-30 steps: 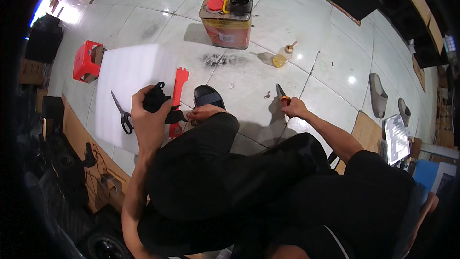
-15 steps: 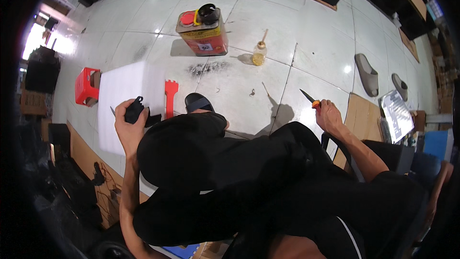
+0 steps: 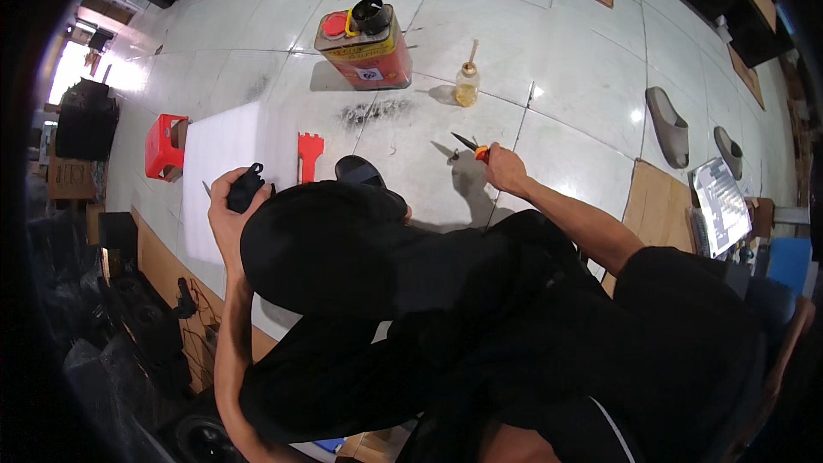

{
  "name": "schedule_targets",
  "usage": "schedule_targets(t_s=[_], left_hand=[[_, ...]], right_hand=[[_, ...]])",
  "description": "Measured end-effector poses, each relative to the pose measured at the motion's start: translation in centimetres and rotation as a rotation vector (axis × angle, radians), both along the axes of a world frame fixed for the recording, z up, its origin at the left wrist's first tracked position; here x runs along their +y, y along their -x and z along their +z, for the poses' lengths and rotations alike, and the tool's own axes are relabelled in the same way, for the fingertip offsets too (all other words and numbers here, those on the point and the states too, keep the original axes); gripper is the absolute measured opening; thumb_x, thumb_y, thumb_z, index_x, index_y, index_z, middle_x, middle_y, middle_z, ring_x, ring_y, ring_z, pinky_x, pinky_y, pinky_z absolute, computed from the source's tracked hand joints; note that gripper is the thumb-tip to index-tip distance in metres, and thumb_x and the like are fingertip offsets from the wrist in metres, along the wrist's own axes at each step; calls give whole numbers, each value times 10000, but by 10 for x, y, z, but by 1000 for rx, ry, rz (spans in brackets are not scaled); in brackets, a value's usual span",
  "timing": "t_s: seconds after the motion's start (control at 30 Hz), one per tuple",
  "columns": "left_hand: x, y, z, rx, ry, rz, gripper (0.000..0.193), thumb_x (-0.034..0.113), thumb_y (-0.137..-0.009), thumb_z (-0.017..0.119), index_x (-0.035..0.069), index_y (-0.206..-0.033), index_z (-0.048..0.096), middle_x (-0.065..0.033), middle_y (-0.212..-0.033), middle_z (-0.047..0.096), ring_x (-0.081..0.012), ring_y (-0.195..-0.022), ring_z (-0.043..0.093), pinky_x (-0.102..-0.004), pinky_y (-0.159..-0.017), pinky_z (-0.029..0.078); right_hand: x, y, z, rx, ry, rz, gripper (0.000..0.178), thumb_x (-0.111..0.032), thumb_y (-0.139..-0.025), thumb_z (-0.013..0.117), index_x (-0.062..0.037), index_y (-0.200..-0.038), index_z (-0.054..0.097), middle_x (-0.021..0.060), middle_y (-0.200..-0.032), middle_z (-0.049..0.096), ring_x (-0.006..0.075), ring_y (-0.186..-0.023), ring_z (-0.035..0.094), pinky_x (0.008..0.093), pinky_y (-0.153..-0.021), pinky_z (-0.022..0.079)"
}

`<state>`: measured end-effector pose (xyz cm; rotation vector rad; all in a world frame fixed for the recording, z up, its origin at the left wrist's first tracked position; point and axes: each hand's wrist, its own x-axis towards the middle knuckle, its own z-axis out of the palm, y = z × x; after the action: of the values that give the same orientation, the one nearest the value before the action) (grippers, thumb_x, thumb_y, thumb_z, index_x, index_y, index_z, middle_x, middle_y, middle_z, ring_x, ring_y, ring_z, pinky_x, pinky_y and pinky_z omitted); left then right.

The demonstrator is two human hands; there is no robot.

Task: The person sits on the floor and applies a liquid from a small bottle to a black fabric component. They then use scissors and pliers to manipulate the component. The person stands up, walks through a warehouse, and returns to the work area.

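Beside the white foam block [image 3: 214, 133], my left hand [image 3: 225, 221] is closed around a small black part [image 3: 244, 188] with a loop at its top. A thin grey point [image 3: 207, 189] sticks out to the left of that hand; what it belongs to is hidden. My right hand [image 3: 506, 170] grips a pointed tool [image 3: 482, 153] by its orange-and-yellow handle, its dark tapering tip aimed up and left over the tiled floor. A glass bottle [image 3: 465, 94] of yellowish liquid with a stick in its neck stands beyond it.
A red-and-yellow metal can [image 3: 377, 70] carries a black ring-shaped roll [image 3: 370, 15]. Next to the foam are a red stool [image 3: 161, 147] and a red toothed scraper [image 3: 310, 154]. Grey slippers [image 3: 667, 127] and cardboard [image 3: 656, 206] lie right; dark speaker-like boxes stand around.
My right hand has swung left and slightly up with the pointed tool, from the right side toward the middle. My left hand still holds the black part; the view has shifted a little.
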<state>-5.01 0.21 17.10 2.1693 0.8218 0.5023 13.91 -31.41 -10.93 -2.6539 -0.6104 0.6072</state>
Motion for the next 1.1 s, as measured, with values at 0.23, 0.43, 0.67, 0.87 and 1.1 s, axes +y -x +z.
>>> schedule_targets(t_s=[0.23,0.43,0.67,0.87,1.1], left_hand=[[33,6,-39,61,8,37,322,83,-678,701,14,-964,571,-46,-826,588,-111,-743,546,-237,-695,444],[47,9,-64,54,-25,-22,321,126,-678,671,-11,-954,577,-107,-891,582,-187,-826,565,-286,-766,446],[44,-4,-93,93,-24,-184,271,155,-651,662,54,-898,614,-130,-925,560,-299,-861,559,-337,-765,449],[44,-7,-92,32,73,-179,253,124,-703,633,31,-935,601,-90,-874,589,-195,-789,583,-299,-708,455],[44,-18,-78,-308,898,46,403,13,-731,574,-28,-1124,495,-174,-1001,561,-252,-861,568,-277,-744,464]], right_hand=[[34,-28,-53,-236,8,95,217,-90,-692,533,28,-869,489,200,-791,592,340,-771,579,418,-719,448],[62,-19,-36,-79,-7,13,208,-141,-741,539,28,-857,502,211,-753,589,352,-735,587,438,-659,460],[130,-4,23,-74,-181,114,182,-139,-772,521,4,-882,502,225,-776,585,377,-732,573,460,-641,445],[160,-8,55,107,-447,35,226,-139,-757,569,27,-907,532,176,-694,595,335,-621,585,395,-591,461],[214,12,170,713,-875,30,206,-114,-747,654,26,-862,555,15,-723,563,77,-660,507,220,-605,419]])
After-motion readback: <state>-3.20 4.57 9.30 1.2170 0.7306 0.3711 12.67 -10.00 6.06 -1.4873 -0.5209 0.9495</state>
